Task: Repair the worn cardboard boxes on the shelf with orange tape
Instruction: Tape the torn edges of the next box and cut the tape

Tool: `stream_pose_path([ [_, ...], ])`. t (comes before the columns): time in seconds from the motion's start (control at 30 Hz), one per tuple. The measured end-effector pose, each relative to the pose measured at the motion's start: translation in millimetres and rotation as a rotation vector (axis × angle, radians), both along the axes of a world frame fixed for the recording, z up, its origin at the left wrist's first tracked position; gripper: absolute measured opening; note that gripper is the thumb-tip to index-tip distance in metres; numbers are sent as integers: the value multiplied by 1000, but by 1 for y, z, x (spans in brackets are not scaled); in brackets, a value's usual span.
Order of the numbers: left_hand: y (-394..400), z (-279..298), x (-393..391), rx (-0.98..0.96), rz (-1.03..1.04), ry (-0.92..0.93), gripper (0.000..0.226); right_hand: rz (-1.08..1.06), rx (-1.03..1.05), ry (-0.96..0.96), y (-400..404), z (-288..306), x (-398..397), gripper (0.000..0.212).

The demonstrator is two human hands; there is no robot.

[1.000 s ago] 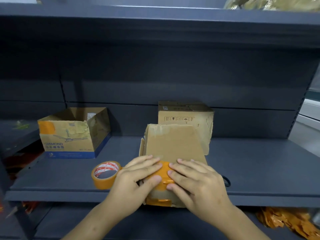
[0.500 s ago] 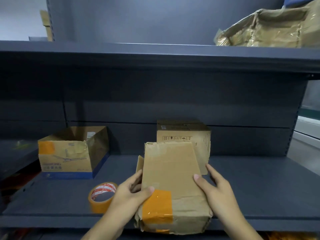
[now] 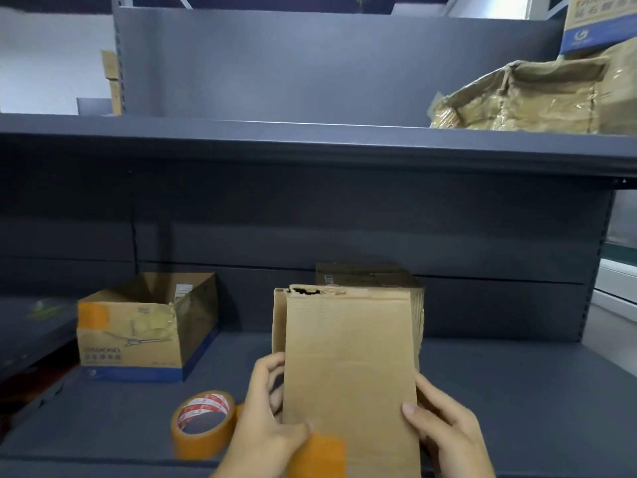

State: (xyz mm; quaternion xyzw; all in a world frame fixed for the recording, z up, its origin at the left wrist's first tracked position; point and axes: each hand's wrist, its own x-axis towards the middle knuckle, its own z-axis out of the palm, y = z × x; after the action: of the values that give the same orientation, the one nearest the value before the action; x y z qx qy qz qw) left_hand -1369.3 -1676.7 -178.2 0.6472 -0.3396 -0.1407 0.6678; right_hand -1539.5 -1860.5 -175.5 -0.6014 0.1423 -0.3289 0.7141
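A: Both hands, left (image 3: 265,422) and right (image 3: 444,432), grip the box (image 3: 348,367) upright above the shelf (image 3: 499,391) front edge; tape roll (image 3: 203,420) just left.

B: Risk: torn top rim may split further if squeezed.

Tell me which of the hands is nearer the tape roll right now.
Left. The left hand grips the held box's left edge, right beside the tape roll. The right hand grips the box's far edge, with the box between.
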Motion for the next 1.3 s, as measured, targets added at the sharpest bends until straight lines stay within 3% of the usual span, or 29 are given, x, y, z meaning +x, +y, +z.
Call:
stream_pose_path([
  [0.47, -15, -34, -16, -10, 149, -162, 78, -189, -193, 65, -10, -31, 1, 58],
  [0.57, -11, -25, -17, -48, 167, -279, 64, -320, -433, 31, -11, -6, 2, 62],
  [0.67, -6, -9, -16, -126, 213, -325, 65, -394, -760, -28, -12, 36, 2, 64],
  [0.8, -3, 28, -10, -282, 237, -379, 67, -337, -1054, -95, -15, 75, 17, 46],
  [0.87, -2, 45, -6, -285, 236, -490, 58, -272, -1059, -83, -18, 76, 24, 32],
  [1.03, -6, 57, 2, -191, 279, -733, 30, -301, -1082, -131, -23, 66, 27, 26],
  [1.3, -10, 50, 1, -245, 292, -643, 38, -310, -1081, -147, -25, 61, 28, 32],
])
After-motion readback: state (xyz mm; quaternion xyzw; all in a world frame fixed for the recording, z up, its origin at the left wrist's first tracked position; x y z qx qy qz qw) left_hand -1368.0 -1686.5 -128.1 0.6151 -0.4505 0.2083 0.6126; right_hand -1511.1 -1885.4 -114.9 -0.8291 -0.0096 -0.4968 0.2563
